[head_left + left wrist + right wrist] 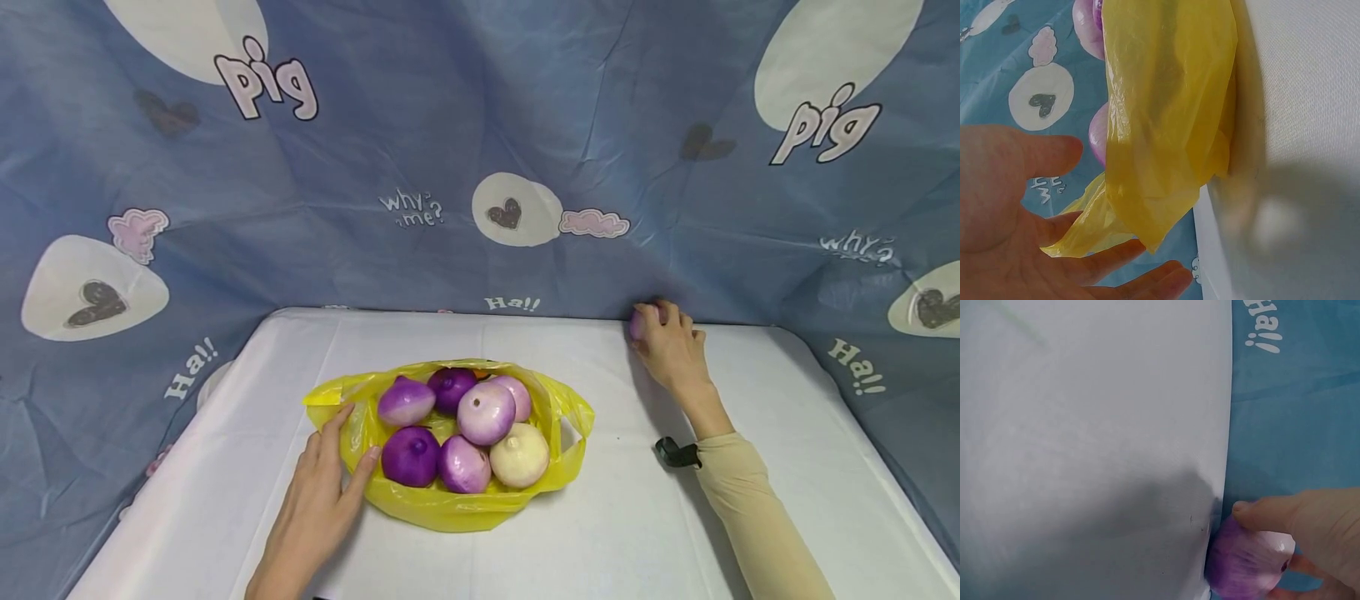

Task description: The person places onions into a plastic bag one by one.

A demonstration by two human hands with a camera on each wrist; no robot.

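A yellow plastic bag (465,515) lies open on the table, holding several onions, among them a dark purple onion (410,457), a pale purple onion (487,412) and a whitish onion (519,455). My left hand (318,492) is at the bag's left end, its fingers extended; in the left wrist view the bag's loose edge (1094,225) lies by the spread fingers. At the table's far right edge, my right hand (672,346) grips a purple onion (1247,559), with thumb and fingers around it. The palm side is partly hidden.
A white cloth covers the table (600,533). Behind its far edge hangs a blue printed curtain (450,275), which also falls along both sides. A small black object (675,452), perhaps the wrist camera's mount, shows at the right wrist.
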